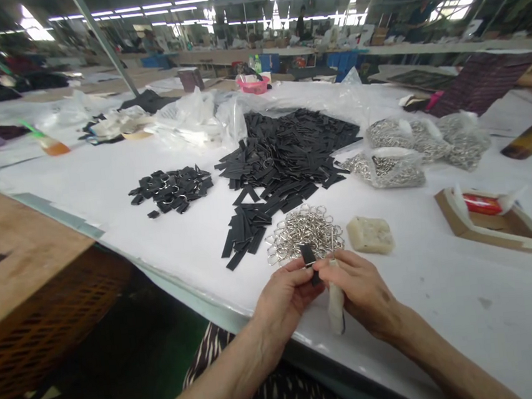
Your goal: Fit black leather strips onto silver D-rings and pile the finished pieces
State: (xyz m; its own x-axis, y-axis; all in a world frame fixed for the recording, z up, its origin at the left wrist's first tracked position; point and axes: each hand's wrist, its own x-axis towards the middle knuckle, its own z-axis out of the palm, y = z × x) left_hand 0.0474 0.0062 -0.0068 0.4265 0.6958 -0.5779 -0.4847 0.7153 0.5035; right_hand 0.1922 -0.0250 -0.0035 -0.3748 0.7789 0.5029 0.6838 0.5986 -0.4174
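Observation:
My left hand [282, 295] pinches a short black strip [307, 254] close to the table's front edge. A metal ring seems to sit around the strip, partly covered by fingers. Closed around the pale handle of an awl [335, 309], my right hand [362, 287] also touches the strip with its fingertips; the awl's thin metal shaft points away from me. Just beyond both hands lies a heap of silvery metal rings [301, 230]. Left of it is a small group of loose black strips [246, 226], and to the right a yellowish block [370, 234].
A big pile of black strips [289, 150] fills the table's middle, with folded strips bearing rings [171, 190] to its left. Bags of metal rings [395, 168] and an open cardboard box [456, 216] holding a red packet stand right. A pink basket [254, 86] is farther back.

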